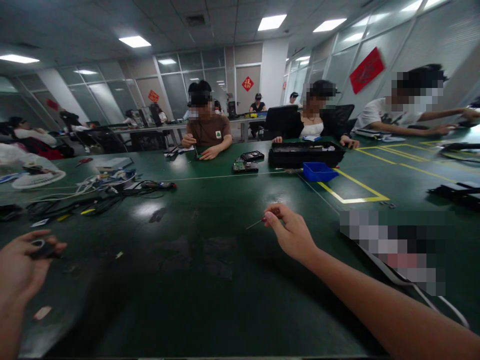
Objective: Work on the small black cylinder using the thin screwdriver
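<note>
My left hand [20,272], at the left edge of the view, is curled around a small black ring-shaped thing [40,248] that looks like a roll of tape. Near the middle, my right hand [294,232] pinches a small screwdriver [255,223] by its reddish handle. Its thin metal shaft points left and slightly down, over the green tabletop [161,310]. The tip appears clear of any object. Below my left hand lies a small pale scrap [42,313] on the table.
Tangled cables [112,195] lie at left. Opened hard drives [245,166], a black bin [305,156] and a blue tray [318,171] stand farther back. At right, a blurred-out flat object [397,252] trails white cable. Co-workers, one in a brown shirt [210,131], sit across the table.
</note>
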A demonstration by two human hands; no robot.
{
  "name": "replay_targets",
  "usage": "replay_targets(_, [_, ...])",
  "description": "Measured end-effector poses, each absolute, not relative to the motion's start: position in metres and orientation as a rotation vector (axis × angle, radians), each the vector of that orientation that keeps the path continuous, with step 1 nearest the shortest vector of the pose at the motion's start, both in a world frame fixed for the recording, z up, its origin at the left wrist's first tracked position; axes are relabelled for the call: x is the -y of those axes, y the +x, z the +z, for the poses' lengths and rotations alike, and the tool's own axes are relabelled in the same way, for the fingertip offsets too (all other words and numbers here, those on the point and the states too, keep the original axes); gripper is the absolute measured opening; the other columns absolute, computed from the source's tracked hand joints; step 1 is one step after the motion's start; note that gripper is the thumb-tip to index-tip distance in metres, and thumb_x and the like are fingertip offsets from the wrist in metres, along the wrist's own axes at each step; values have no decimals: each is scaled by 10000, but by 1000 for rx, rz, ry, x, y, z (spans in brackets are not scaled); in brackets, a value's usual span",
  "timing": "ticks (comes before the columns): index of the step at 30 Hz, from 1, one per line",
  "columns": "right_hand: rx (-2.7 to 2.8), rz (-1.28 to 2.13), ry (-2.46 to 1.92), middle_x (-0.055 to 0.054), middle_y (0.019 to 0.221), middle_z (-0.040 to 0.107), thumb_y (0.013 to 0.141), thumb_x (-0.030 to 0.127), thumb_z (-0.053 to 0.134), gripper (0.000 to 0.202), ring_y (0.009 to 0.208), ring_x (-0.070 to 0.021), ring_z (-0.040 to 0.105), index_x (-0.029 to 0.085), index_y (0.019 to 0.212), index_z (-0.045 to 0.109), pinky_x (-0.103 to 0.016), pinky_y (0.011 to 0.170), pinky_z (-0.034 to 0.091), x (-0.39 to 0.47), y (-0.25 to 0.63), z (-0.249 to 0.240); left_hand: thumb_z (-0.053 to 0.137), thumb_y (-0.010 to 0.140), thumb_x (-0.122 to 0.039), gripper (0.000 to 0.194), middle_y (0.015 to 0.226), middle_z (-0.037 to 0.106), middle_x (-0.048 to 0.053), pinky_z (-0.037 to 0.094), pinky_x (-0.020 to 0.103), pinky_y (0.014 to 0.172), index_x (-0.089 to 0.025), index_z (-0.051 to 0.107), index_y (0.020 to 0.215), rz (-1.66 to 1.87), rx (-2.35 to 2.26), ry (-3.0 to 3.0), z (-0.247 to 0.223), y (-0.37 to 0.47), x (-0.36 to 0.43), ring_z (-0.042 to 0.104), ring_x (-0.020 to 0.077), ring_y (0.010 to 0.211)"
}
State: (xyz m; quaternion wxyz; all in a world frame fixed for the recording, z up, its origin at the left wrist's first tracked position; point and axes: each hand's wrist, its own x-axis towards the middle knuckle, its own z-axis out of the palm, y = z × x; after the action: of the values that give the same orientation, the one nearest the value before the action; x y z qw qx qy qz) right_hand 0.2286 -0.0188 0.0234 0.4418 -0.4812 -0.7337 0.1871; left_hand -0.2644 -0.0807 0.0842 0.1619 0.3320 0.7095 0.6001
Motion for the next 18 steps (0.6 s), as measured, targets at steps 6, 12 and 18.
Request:
replay_targets(6, [1808, 487, -1195, -29, 815, 707, 1000, 347, 472, 189, 781, -195, 693, 214, 993, 606, -327, 692, 501, 19, 230, 23, 443, 502, -2, 356, 696, 529, 11, 457, 274, 710, -143, 560, 806, 1770, -1612, 826, 90, -197, 41, 517, 136, 677])
replay_targets(12, [1757, 551, -1173, -47, 915, 711, 1001, 390, 481, 206, 841, -205, 698, 226, 1041, 599, -348, 727, 521, 17, 232, 18, 472, 671, -126, 285, 782, 545, 27, 425, 271, 690, -133, 566, 940, 1406, -1338, 1192, 83, -95, 8, 532, 161, 723])
replay_targets(18, [1740, 537, -1174, -24, 837, 694, 989, 379, 492, 193, 782, -195, 676, 228, 981, 613, -335, 700, 494, 20, 231, 23, 572, 762, -69, 476, 1081, 615, 68, 450, 335, 872, -176, 500, 1220, 867, -1499, 1797, 47, -3, 0, 594, 205, 953])
